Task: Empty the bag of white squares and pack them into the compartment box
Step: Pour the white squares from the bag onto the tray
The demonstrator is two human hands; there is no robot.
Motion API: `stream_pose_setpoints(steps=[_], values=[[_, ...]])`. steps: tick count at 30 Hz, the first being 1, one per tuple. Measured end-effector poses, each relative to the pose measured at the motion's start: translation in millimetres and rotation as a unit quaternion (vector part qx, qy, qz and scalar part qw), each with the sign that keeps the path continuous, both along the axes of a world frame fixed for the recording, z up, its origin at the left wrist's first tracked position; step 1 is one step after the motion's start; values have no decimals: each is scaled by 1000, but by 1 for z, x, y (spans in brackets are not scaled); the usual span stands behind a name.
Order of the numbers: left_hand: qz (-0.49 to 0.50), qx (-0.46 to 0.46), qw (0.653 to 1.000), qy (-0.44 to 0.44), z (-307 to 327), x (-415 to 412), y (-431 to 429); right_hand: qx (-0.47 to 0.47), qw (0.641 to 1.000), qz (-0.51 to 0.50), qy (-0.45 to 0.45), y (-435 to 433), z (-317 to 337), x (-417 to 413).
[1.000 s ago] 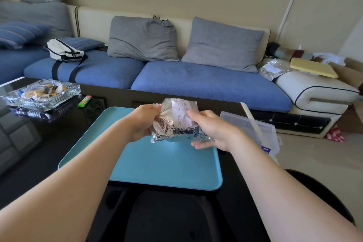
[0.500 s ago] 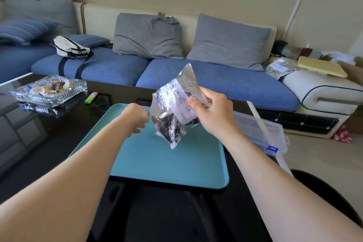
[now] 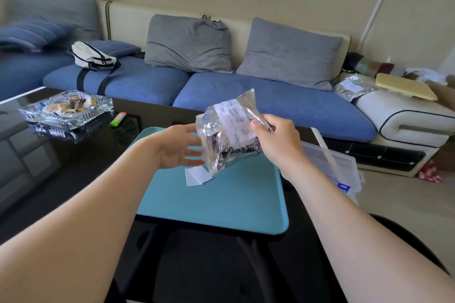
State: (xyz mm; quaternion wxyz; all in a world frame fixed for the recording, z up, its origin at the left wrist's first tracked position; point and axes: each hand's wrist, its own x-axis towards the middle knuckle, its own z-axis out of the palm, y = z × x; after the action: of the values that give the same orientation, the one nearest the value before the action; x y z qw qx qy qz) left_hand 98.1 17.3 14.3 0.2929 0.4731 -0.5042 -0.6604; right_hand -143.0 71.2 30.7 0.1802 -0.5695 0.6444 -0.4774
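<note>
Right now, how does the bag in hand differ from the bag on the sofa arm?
The bag in hand is pinched by the right hand and hangs tilted over the tray; the bag on the sofa arm lies flat, untouched. The bag in hand has white squares beneath it; the other has none. Both are silvery with white labels.

bag [image 3: 229,130]: label print too blurred to read, contents not discernible. white squares [image 3: 197,176] partly behind bag's lower corner, count unclear. compartment box [image 3: 330,162]: near part behind r. forearm, dividers not visible. right hand [image 3: 275,140]: fingers hidden behind bag. glass dish [image 3: 66,110] contents indistinct.
</note>
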Motion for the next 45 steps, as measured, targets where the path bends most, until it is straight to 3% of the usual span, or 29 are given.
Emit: stream_pose_setpoints(steps=[5,12,15,17,20,26,30,32,34,38,40,45], values=[[80,-30,996,-37,-5,-6,-7,-21,999,-24,-27,-1,-1,8],[26,6,998,56,2,-12,-1,34,998,-32,-48,0,-9,3],[-3,-8,999,48,4,-13,2,37,998,-31,-45,1,-9,1],[31,-16,999,34,5,-19,3,47,997,-5,-62,-1,-10,0],[124,-20,992,-17,4,-24,0,68,995,27,-73,-2,-11,0],[137,-13,979,-151,-3,-6,-4,11,997,-69,-14,-1,-5,-5],[171,-113,914,-350,-20,4,-17,-49,995,-65,65,1,-4,-5],[203,-128,909,-341,-20,4,-15,-80,990,-57,98,-1,-3,-3],[160,-146,875,-433,-26,2,-21,-82,989,-29,123,-1,-3,1],[115,-189,858,-463,-29,5,-29,-107,985,-46,127,0,1,5],[94,-164,877,-441,-29,7,-18,-109,986,-35,119,2,4,6],[109,-239,833,-487,-39,18,-29,-123,988,-13,95,2,2,4]])
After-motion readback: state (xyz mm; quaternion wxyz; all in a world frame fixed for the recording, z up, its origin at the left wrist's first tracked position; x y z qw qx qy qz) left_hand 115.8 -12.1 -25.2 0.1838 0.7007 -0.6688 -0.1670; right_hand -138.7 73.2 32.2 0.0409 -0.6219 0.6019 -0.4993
